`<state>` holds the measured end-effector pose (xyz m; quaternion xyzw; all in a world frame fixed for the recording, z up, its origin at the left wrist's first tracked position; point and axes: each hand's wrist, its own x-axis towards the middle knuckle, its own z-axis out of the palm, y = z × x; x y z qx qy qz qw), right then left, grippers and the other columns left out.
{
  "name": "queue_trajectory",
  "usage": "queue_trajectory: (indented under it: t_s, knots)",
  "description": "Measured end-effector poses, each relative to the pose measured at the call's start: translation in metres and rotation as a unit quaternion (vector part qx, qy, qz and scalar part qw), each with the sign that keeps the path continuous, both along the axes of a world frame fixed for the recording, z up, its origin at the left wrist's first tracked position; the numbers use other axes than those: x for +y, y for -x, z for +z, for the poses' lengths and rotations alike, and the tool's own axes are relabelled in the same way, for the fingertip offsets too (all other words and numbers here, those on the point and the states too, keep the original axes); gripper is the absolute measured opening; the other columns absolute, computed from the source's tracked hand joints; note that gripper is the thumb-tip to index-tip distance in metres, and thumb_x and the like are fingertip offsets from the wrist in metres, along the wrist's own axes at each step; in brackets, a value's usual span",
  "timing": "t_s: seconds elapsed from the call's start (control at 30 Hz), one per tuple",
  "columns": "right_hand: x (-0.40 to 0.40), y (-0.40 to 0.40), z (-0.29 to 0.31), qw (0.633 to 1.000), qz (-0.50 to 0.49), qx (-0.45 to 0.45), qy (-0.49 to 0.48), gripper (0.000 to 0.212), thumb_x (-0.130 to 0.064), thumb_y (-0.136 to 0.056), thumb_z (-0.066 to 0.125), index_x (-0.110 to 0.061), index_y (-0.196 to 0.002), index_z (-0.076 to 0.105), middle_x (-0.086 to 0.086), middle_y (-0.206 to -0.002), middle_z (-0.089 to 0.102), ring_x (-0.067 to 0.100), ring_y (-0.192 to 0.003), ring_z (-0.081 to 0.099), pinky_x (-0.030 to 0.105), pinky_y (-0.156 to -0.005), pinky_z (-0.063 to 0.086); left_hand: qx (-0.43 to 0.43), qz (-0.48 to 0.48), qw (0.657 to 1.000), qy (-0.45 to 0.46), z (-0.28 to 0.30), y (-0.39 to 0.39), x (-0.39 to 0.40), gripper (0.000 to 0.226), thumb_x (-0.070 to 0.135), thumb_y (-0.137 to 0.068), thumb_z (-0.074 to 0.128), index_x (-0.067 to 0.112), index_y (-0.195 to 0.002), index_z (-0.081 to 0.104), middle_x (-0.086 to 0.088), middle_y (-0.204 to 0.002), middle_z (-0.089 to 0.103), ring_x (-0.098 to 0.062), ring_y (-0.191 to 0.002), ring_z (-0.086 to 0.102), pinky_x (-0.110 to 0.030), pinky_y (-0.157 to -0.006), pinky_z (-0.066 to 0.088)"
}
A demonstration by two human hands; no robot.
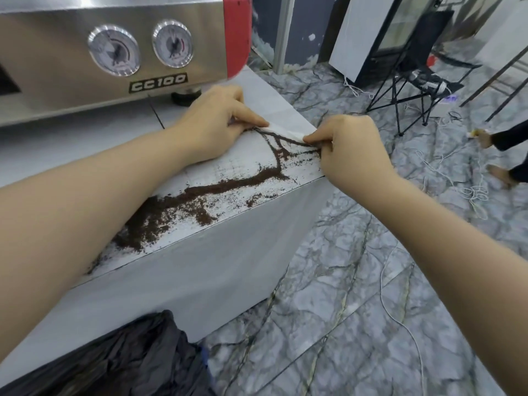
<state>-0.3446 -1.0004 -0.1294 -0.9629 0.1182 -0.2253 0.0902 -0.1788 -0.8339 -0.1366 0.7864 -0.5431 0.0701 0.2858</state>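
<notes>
Both hands are down at the far corner of the desk [85,150]. The left hand [217,124] and the right hand [351,150] each pinch one end of a white paper [285,132], stretched between them with its lower edge on the surface like a scraper blade. In front of it lie the coffee grounds [200,192], a dark trail running back along the desk's front edge to a thick patch beside the left forearm. That paper looks thin, light and floppy, so the grip at both ends, low and close to the working edge, is what should keep it taut; slack in the middle would likely let grounds slip under. The grounds look loose, dry and featherweight, likely to scatter or roll off the edge under a fast push, so a slow, flat drag seems wise. A black bag [128,361] gapes below the desk edge, and the espresso machine [114,52] stands just behind the left hand.
</notes>
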Motion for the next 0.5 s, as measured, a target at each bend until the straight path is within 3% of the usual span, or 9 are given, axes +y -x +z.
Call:
queue_trajectory:
  t_s: [0.27, 0.43, 0.5]
  knots:
    - [0.044, 0.012, 0.003, 0.996, -0.084, 0.035, 0.012, 0.038, 0.012, -0.068, 0.048, -0.005, -0.089, 0.074, 0.017, -0.089, 0.069, 0.036, -0.085, 0.058, 0.039, -0.068, 0.054, 0.026, -0.025, 0.999, 0.000, 0.003, 0.000, 0.003, 0.022, 0.017, -0.093, 0.067, 0.029, -0.108, 0.077, 0.012, -0.074, 0.039, -0.017, -0.081, 0.045, -0.046, -0.077, 0.047]
    - [0.074, 0.019, 0.005, 0.995, -0.090, 0.032, 0.009, 0.039, 0.006, -0.071, 0.052, -0.014, -0.094, 0.076, 0.011, -0.091, 0.066, 0.034, -0.086, 0.058, 0.030, -0.063, 0.045, 0.038, -0.039, 0.999, 0.005, 0.005, 0.001, 0.016, 0.021, 0.017, -0.093, 0.067, 0.030, -0.106, 0.077, 0.011, -0.074, 0.041, -0.020, -0.080, 0.046, -0.044, -0.074, 0.046]
    - [0.086, 0.021, 0.006, 0.995, -0.094, 0.038, 0.015, 0.031, 0.005, -0.071, 0.052, -0.011, -0.085, 0.074, 0.012, -0.084, 0.063, 0.033, -0.079, 0.056, 0.031, -0.059, 0.045, 0.047, -0.044, 0.998, 0.003, 0.005, 0.000, 0.023, 0.021, 0.016, -0.093, 0.066, 0.030, -0.105, 0.077, 0.004, -0.077, 0.047, -0.023, -0.080, 0.048, -0.042, -0.074, 0.046]
